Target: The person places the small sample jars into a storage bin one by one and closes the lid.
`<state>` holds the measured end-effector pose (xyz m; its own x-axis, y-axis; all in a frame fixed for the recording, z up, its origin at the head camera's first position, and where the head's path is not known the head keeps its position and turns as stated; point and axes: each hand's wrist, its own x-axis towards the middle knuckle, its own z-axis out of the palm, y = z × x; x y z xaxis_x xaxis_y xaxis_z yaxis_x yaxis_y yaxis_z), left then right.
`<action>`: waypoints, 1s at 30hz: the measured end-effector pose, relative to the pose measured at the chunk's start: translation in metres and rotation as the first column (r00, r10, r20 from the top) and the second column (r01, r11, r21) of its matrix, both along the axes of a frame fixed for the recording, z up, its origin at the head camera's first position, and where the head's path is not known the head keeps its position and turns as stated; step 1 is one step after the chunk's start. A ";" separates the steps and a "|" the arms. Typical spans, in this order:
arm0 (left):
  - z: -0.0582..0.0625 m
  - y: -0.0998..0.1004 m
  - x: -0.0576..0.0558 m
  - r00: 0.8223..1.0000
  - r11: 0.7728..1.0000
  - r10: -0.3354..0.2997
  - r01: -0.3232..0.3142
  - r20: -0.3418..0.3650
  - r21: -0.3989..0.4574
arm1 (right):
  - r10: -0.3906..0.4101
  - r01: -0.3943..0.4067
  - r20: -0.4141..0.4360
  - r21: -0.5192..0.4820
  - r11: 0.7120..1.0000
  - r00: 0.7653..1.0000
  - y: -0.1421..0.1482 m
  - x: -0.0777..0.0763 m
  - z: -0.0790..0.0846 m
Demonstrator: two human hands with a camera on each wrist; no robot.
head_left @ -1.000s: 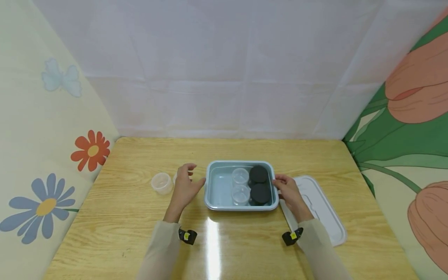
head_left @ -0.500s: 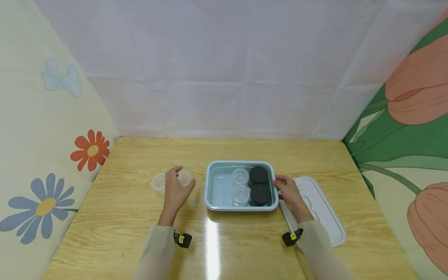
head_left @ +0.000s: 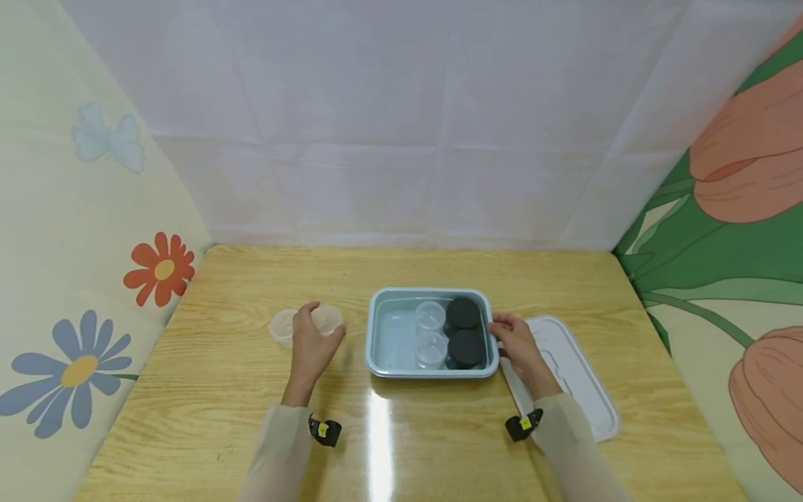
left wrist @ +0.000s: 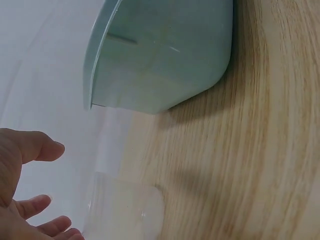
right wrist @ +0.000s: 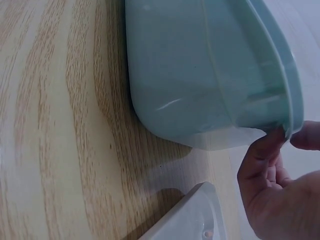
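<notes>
In the head view my left hand [head_left: 311, 348] is at a clear plastic cup [head_left: 327, 319], thumb on its right and fingers at its back left. The left wrist view shows the thumb [left wrist: 47, 148] spread away from the fingers, just off the cup's rim. A second clear cup [head_left: 284, 325] stands left of this hand, partly hidden by it. My right hand [head_left: 521, 348] pinches the right rim of a light blue plastic bin [head_left: 392, 335]; in the right wrist view a finger bends under the lip. Inside the bin are two clear cups [head_left: 431, 350] and two black-topped jars [head_left: 465, 348].
A white lid [head_left: 580, 376] lies on the table to the right of the bin, partly under the right forearm. The wooden table [head_left: 439, 446] reaches back to a white cloth wall [head_left: 401, 174]. Flower-printed cloth hangs on both sides.
My left hand has moved left from the bin's side to the clear cup, and its thumb and fingers have come in around it. The right hand stays on the bin's rim.
</notes>
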<state>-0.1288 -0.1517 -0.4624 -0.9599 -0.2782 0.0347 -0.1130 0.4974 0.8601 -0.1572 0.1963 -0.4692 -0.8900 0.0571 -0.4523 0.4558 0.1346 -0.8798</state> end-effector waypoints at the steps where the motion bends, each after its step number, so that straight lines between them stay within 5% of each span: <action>1: -0.001 0.000 0.000 1.000 1.000 0.000 0.000 0.000 -0.002 | 0.000 0.000 0.000 0.000 1.000 1.000 0.000 0.000 0.001; 12: -0.011 -0.001 -0.004 0.999 0.999 0.036 -0.036 -0.036 0.012 | -0.001 0.001 -0.001 0.002 1.000 1.000 0.000 -0.001 -0.002; 30: -0.027 0.006 -0.013 0.996 0.993 0.086 -0.085 0.001 0.084 | 0.001 -0.001 -0.004 0.004 1.000 1.000 0.001 -0.001 -0.003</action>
